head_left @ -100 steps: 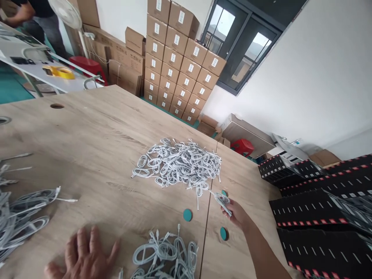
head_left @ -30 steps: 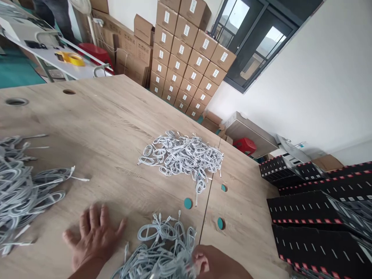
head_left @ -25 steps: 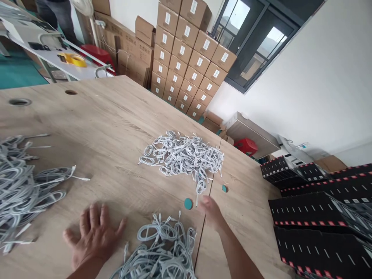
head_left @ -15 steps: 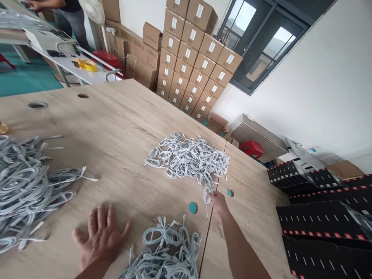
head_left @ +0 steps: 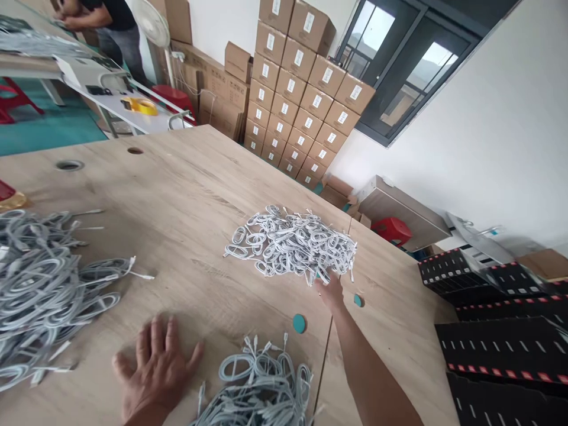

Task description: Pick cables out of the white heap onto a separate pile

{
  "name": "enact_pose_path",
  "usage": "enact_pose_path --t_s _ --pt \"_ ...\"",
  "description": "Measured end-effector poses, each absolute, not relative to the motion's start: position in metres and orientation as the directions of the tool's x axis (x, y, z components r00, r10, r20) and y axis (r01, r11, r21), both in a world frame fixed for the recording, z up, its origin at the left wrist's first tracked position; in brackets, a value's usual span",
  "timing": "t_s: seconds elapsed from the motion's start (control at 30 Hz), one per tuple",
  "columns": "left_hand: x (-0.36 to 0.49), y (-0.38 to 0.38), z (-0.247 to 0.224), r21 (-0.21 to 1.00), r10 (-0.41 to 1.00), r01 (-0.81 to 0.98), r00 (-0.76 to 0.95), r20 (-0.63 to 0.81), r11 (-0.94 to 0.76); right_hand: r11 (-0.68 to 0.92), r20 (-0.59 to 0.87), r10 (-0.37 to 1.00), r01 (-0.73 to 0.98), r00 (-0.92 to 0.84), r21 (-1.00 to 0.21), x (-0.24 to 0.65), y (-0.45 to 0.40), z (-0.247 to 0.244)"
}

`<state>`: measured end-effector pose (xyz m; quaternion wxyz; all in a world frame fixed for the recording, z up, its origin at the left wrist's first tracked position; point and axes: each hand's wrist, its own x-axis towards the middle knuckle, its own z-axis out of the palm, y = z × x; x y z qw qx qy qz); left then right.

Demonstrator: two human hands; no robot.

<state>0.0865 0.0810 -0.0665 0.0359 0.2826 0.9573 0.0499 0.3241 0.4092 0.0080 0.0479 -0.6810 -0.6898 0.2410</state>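
My left hand (head_left: 156, 368) lies flat on the wooden table (head_left: 177, 189), fingers spread, holding nothing. It is between a large pile of coiled grey cables (head_left: 48, 290) at the left and another grey cable pile (head_left: 261, 390) at the bottom centre. My right hand (head_left: 329, 290) reaches to the near edge of a pile of coiled white cables (head_left: 302, 242) in the middle of the table. Its fingertips are partly hidden against the coils, so what it holds, if anything, is unclear.
Two round teal discs (head_left: 299, 323) sit in the tabletop near my right forearm. Black boxes with red marks (head_left: 501, 349) stand at the right. Stacked cartons (head_left: 306, 89) line the wall. A person (head_left: 115, 35) stands at another table, back left.
My right hand has moved forward to the white pile's edge; the coil it held below the pile no longer shows apart from the pile. My left hand stays flat. The view has shifted slightly.
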Motion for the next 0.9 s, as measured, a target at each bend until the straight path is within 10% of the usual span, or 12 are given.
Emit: enact_pose_path --t_s 0.1,0.3,0.67,0.9 --pt "0.087 0.081 -0.067 0.072 0.536 0.532 -0.841 -0.066 0.844 -0.109 -0.284 0.958 0.975 0.05 -0.194 0.297 0.439 -0.006" --pt "0.088 0.082 -0.064 0.079 0.531 0.526 -0.843 -0.082 0.847 0.144 -0.197 0.965 0.976 -0.174 -0.161 0.316 0.433 -0.014" --pt "0.088 0.082 -0.059 0.152 0.553 0.539 -0.83 -0.074 0.829 -0.245 -0.307 0.951 0.512 -0.038 -0.823 0.397 0.419 -0.003" --pt "0.088 0.08 -0.063 0.233 0.565 0.541 -0.824 -0.046 0.808 -0.441 -0.527 0.729 0.288 -0.437 -0.85 0.443 0.334 0.054"
